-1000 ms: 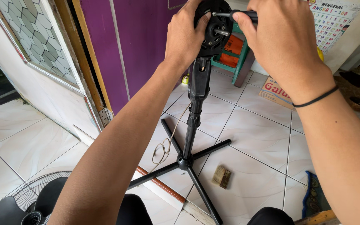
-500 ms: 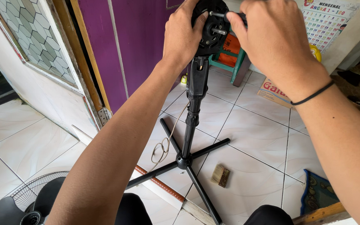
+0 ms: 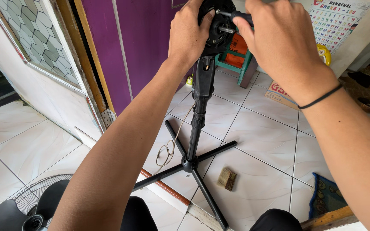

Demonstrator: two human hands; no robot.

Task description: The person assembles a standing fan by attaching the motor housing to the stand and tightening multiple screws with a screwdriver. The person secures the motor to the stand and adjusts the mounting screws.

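- I see the fan motor at the top of the frame, on a black stand that goes straight up from a cross base on the tiled floor.
- The long axis of the stand is vertical; the metal shaft of the motor points toward me and a little to the right.
- My left hand is grasping the left side of the motor housing.
- My right hand is clenched on a screwdriver, lying almost horizontal, with its tip on the face of the motor.
- To the left, the purple door is near the stand; a cord hangs beside it.
- A small brush lies just beside one leg of the base, and the fan grille is at the lower left, well apart.
- The open floor is mostly to the right of the stand.
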